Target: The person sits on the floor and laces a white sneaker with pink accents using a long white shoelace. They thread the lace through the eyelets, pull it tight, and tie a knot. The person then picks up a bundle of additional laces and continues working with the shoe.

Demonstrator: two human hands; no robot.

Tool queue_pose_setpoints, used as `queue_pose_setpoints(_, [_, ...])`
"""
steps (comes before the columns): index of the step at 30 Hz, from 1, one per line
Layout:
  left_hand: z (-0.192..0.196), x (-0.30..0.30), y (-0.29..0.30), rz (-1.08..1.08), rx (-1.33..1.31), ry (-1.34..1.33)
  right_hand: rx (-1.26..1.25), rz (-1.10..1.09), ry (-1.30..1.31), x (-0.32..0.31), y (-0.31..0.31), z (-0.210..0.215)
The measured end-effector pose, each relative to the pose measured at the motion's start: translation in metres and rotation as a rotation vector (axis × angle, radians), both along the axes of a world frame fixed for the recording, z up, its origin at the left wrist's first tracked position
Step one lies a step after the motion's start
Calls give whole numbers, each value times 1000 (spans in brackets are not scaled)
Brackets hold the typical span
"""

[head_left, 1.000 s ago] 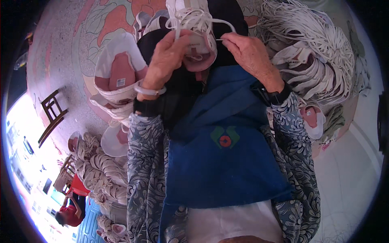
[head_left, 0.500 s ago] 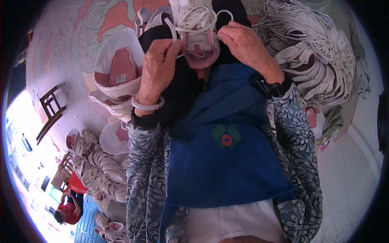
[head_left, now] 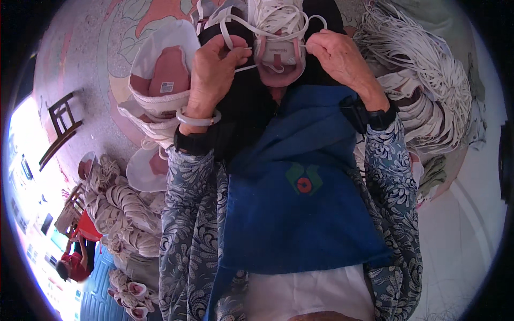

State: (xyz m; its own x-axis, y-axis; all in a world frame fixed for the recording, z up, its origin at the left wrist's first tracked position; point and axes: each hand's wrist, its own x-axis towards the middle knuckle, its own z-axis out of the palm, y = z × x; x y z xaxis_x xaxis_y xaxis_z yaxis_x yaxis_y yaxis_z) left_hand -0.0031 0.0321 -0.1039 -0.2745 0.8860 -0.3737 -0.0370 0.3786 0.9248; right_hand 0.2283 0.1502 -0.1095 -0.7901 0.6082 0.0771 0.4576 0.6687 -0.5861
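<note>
A white shoe [head_left: 279, 49] with pink lining and tongue sits between my knees, its opening toward me and loose laces crossing its top. On its left, my left hand [head_left: 213, 72] is closed in a pinch on a white shoelace; part of the lace loops above the fingers, and a strand stretches from them to the shoe's collar. Close to the right edge of the shoe, my right hand [head_left: 342, 59] pinches the other end of the lace, which arcs above the fingertips in a small loop [head_left: 319, 20]. Both hands are touching lace rather than the shoe body.
Nested white shoe uppers with pink insoles [head_left: 170, 75] stand left of my leg. To the right hangs a thick bundle of white laces [head_left: 423, 48] over stacked uppers. More piled uppers [head_left: 131, 214], a wooden chair [head_left: 61, 128] and a seated person in red [head_left: 77, 265] are at the left.
The view has shifted slightly, moving the scene. My left hand has turned its fingers toward the shoe, and the lace now loops over them, with a strand drawn across to the collar.
</note>
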Motion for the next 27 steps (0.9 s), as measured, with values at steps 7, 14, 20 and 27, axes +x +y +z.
queue_pose_setpoints(7, [2,8,14,0,-59,267,41,18,-58,-10,-3,2])
queue_pose_setpoints(14, [-8,10,16,-116,73,699,162,-286,-8,-5,-17,9])
queue_pose_setpoints(20, [-17,9,18,-56,86,686,297,-300,-163,-21,-61,23])
queue_pose_setpoints(27, [-23,6,22,-30,65,630,251,-377,-189,-22,-51,-2])
